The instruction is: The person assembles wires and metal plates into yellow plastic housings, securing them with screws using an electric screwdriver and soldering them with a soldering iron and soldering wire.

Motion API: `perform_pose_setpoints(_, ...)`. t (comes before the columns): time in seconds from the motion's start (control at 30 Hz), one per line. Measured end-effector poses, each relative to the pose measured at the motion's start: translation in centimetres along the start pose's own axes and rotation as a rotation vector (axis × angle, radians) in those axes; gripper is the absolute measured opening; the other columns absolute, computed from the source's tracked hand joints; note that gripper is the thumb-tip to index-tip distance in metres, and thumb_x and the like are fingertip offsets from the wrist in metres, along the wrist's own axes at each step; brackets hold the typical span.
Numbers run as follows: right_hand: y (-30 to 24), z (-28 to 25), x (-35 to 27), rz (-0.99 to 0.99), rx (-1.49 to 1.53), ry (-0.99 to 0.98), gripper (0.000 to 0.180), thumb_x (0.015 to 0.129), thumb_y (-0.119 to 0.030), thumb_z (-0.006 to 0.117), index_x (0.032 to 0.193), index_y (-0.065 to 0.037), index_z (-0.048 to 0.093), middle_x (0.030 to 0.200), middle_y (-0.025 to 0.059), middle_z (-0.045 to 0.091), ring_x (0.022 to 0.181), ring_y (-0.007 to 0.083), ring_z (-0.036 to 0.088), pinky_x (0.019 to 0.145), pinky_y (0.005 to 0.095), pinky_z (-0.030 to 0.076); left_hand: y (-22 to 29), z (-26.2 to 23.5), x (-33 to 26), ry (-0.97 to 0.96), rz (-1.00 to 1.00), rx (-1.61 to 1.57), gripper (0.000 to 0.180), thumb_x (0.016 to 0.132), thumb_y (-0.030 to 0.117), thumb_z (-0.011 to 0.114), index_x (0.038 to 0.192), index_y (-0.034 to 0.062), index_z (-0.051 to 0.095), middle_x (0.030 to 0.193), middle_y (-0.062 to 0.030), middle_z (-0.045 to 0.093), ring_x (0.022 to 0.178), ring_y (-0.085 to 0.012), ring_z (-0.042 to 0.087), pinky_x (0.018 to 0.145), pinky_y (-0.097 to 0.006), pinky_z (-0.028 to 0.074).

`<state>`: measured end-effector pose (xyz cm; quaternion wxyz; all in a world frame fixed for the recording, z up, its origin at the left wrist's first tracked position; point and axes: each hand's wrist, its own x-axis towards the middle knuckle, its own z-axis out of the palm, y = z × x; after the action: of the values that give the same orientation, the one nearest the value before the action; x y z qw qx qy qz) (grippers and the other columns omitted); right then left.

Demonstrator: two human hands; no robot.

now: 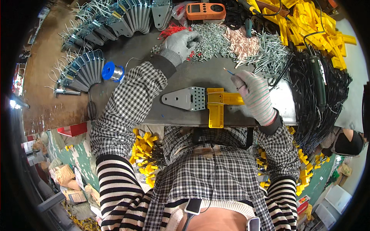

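Note:
My left hand (179, 45), in a grey glove, reaches to the far middle of the bench, at the edge of a pile of small silver screws (210, 40) and beside red wire pieces (172, 30). Its fingers are curled together; what they hold, if anything, is hidden. My right hand (255, 94), in a pale striped glove, pinches a thin blue wire (230, 72) with a bare tip pointing up and left. Below that hand lies a yellow plastic T-shaped casing (216, 101). A grey metal plate (185, 99) with a perforated end lies against its left side.
Grey plates with wires stand fanned out (83, 69) at left, near a blue solder spool (113, 72). At the back are an orange meter (206, 11), copper-coloured pins (243, 41) and longer screws (271, 50). Yellow casings (308, 23) and black cables (320, 88) heap up at right.

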<state>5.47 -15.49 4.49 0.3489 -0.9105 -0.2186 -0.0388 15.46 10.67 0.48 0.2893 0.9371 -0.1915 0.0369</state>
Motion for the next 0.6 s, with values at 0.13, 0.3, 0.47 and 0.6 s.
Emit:
perform_pose_setpoints(0.13,-0.3,0.0,0.1,0.005,-0.006,-0.013,0.014,0.091,-0.016,0.060,0.092,-0.002,0.060,0.077,0.0154,0.060,0.073,0.0350,0.060,0.062,0.0419,0.047,1.7,1.0,0.0,-0.185,0.099,0.511,0.030,0.085,0.010,0.058,0.115,0.0119,0.058,0.088,-0.0092,0.067,0.076,-0.0258,0.067,0.064,-0.036,0.054)
perform_pose_setpoints(0.3,-0.7,-0.1,0.0,0.001,-0.004,0.001,0.013,0.091,-0.015,0.060,0.091,-0.002,0.061,0.076,0.0157,0.060,0.071,0.0345,0.061,0.061,0.0414,0.047,2.4,2.9,0.4,-0.234,0.052,0.802,0.033,0.083,0.008,0.059,0.115,0.0121,0.058,0.088,-0.0115,0.065,0.081,-0.0243,0.067,0.066,-0.037,0.055)
perform_pose_setpoints(0.47,-0.1,-0.3,0.3,0.034,0.088,0.086,0.013,0.087,-0.011,0.064,0.095,0.000,0.064,0.074,0.0163,0.062,0.066,0.0305,0.063,0.059,0.0367,0.049,2.1,-0.3,-1.2,0.036,-0.142,-0.504,0.016,0.090,0.008,0.059,0.104,0.0040,0.065,0.083,-0.0047,0.063,0.074,-0.0149,0.062,0.065,-0.025,0.052)
perform_pose_setpoints(0.6,-0.1,-0.2,1.0,0.171,0.345,0.121,0.018,0.085,-0.009,0.067,0.100,0.000,0.067,0.077,0.0132,0.067,0.066,0.0172,0.064,0.062,0.0295,0.050,5.4,1.0,-4.1,-0.082,-0.527,-1.469,0.013,0.096,0.011,0.058,0.103,0.0010,0.063,0.085,-0.0036,0.063,0.076,-0.0116,0.061,0.062,-0.021,0.050)
